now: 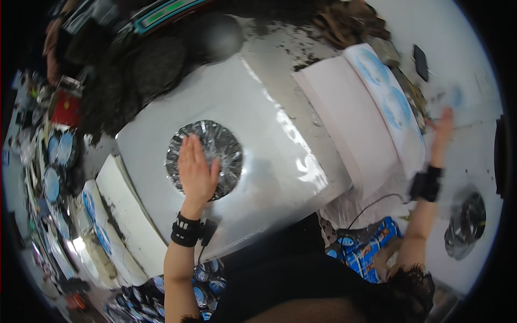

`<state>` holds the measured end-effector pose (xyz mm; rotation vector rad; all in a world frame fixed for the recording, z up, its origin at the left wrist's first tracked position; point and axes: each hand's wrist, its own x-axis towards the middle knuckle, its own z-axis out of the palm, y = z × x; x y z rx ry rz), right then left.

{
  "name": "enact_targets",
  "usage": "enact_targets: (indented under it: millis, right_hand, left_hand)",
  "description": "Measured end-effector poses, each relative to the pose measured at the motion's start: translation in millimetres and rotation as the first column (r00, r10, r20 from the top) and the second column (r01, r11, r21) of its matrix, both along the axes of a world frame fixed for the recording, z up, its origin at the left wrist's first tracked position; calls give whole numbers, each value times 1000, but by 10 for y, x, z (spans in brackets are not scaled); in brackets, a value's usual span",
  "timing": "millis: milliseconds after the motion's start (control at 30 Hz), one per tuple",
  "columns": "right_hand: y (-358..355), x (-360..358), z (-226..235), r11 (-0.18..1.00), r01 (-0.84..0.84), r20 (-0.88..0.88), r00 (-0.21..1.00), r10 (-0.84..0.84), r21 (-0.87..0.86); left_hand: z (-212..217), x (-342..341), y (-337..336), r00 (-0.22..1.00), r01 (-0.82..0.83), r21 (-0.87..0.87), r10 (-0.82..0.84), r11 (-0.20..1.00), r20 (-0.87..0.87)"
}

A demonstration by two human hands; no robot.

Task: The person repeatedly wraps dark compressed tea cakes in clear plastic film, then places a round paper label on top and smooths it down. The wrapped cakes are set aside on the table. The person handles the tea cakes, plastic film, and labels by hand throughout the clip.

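My left hand (197, 172) lies flat, palm down and fingers extended, on a round dark cake (226, 148) wrapped in crinkled clear plastic. That cake rests on a shiny metal sheet (264, 199). My right hand (441, 132) reaches out to the right over a white surface, smeared by motion. A faint bluish blur (456, 97) shows just beyond its fingers, and I cannot tell whether the hand holds it. Nearest to this hand is a pile of clear bags with blue round prints (396, 105). Each wrist wears a black band.
Dark round cakes (159, 64) are heaped at the far left, beside a grey metal bowl (223, 37). A phone (420, 62) lies at the far right, and a clear-wrapped dark item (466, 226) nearer. Pale sheets (132, 199) lie left; several wrapped packs (137, 304) sit below.
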<state>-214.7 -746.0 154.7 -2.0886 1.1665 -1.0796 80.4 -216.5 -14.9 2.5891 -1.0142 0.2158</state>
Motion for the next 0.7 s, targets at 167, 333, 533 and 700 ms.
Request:
enact_targets:
  millis: [167, 333, 533, 700]
  right_hand:
    - [2540, 2035, -1955, 354, -930, -165, 366, 916, -95]
    - [3281, 2078, -1620, 139, -990, -372, 120, 921, 26]
    - [3497, 2702, -1237, 32, -892, 529, 296, 796, 451]
    - [3928, 2818, -1763, 107, -984, -260, 141, 955, -139]
  left_hand:
    - [-19, 18, 1, 999, -30, 5, 30, 1000, 13]
    - [-89, -54, 93, 952, -18, -237, -56, 971, -301]
    - [-173, -8, 128, 840, -76, -222, -58, 972, -539]
    - [105, 129, 260, 554, -637, -765, -632, 96, -541]
